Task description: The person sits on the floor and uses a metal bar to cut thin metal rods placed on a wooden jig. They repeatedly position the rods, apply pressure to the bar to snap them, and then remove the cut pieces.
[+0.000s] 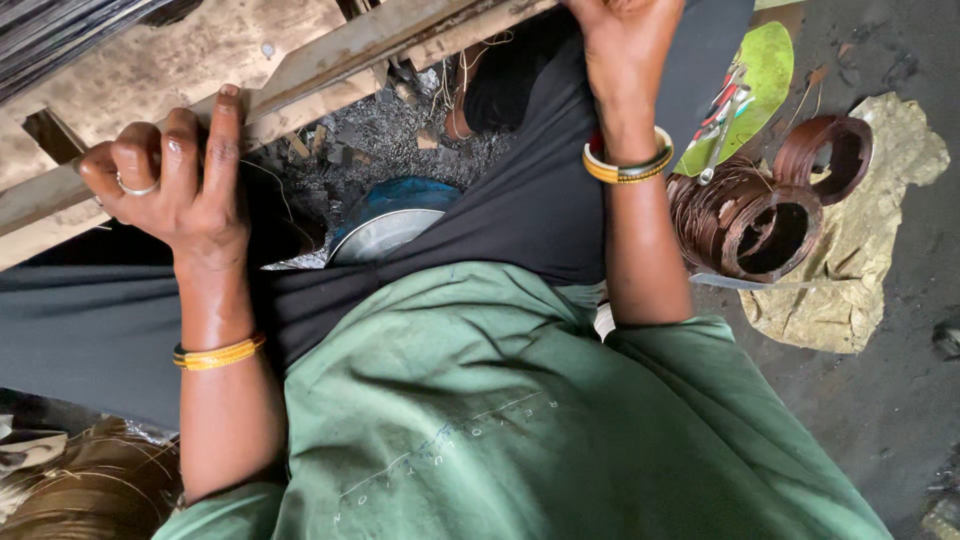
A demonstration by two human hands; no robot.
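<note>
A dark, gritty floor (880, 400) strewn with ash and debris lies under everything, seen from above past a green shirt (500, 420) and black trousers (540, 200). Across the top left runs a rough wooden frame (330, 60) of pale, worn beams, slanting up toward the right — the biggest thing within reach. Between the knees sits a round metal bowl (385, 225) with a blue rim, partly hidden by the trousers. At the right a crumpled yellowish sheet (850, 290) lies on the floor, and on it rest two coils of copper-coloured wire — a large coil (745, 225) and, just beyond it, a smaller coil (825, 150). A green sandal (765, 65) lies near them with a few small tools on it, too small to tell apart.

The left hand (175, 180) rests against the lower beam of the frame, fingers curled together with the forefinger stretched up along the wood; a ring sits on one finger and yellow bangles (218, 353) circle the wrist. The right hand (625, 45) reaches up to the frame at the top edge of view, its fingers cut off there, so I cannot tell how they are set. Its wrist wears bangles (628, 165) too.
</note>
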